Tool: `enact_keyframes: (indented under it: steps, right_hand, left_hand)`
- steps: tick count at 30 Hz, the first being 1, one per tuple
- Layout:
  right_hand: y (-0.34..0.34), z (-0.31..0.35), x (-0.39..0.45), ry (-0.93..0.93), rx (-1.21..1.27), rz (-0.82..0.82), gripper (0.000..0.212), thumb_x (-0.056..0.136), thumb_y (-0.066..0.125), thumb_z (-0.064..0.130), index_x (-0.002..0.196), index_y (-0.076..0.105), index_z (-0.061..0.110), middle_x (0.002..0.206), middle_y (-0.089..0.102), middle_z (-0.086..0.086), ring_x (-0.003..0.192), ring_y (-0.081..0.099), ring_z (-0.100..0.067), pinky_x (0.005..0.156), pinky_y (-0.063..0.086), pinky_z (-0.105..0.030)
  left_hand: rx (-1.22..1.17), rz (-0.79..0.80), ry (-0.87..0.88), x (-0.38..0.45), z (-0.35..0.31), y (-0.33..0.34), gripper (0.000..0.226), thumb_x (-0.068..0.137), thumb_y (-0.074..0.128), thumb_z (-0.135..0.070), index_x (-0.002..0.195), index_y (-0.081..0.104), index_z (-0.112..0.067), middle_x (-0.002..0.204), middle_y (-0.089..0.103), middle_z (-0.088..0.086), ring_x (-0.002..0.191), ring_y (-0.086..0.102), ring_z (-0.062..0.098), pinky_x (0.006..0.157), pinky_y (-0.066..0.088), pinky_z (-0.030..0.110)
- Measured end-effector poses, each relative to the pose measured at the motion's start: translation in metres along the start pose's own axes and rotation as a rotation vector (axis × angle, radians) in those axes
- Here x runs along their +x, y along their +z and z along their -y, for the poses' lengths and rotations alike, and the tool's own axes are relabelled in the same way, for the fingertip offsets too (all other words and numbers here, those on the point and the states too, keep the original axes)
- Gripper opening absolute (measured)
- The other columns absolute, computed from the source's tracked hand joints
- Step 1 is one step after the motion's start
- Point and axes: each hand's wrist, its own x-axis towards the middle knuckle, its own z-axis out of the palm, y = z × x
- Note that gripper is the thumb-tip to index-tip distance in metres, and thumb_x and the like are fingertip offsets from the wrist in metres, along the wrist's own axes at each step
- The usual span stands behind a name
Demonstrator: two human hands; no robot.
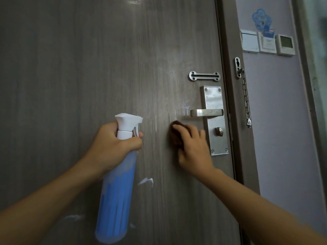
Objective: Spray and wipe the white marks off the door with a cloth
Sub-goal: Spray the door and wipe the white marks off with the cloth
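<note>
Against the door point(88, 68), just left of the handle point(206, 112), my right hand point(192, 147) presses a brown cloth point(176, 133) flat, fingers curled over it. My left hand point(113, 145) grips the spray bottle point(117, 188) by the neck, forefinger on the trigger. White marks point(146, 181) lie below, between my arms.

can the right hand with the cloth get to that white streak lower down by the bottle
Probably yes: the right hand presses the cloth on the door, and bare door lies between it and the white streak beside the spray bottle.
</note>
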Motion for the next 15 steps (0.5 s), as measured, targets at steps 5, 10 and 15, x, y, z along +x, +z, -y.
enact_keyframes:
  steps: [5,10,15]
  right_hand:
    - [-0.001,0.005,0.012,0.426,-0.001,-0.128,0.069,0.082,0.060,0.003,0.147,0.044,0.018,0.136,0.044,-0.018,0.107,0.041,-0.039,0.089,0.047,-0.051]
    - [0.001,0.017,0.000,0.008,0.021,0.060,0.078,0.079,0.065,0.005,0.150,0.038,0.024,0.138,0.044,-0.015,0.107,0.043,-0.037,0.081,0.054,-0.055]
    - [0.002,0.014,0.014,0.456,0.041,-0.147,0.071,0.082,0.060,0.003,0.148,0.043,0.022,0.141,0.044,-0.015,0.110,0.041,-0.038,0.089,0.050,-0.054]
  left_hand:
    - [0.114,-0.037,0.058,-0.003,0.001,-0.003,0.031,0.058,0.073,-0.025,0.088,0.074,-0.015,0.091,0.078,0.008,0.083,0.075,0.031,0.077,0.062,0.059]
    - [0.206,-0.048,0.148,-0.005,0.000,-0.005,0.044,0.052,0.067,-0.044,0.091,0.072,-0.024,0.091,0.077,0.002,0.082,0.073,0.027,0.072,0.061,0.052]
    - [0.171,-0.077,0.128,-0.007,0.000,-0.015,0.032,0.062,0.072,-0.026,0.093,0.075,-0.017,0.092,0.078,0.004,0.082,0.074,0.023,0.072,0.062,0.044]
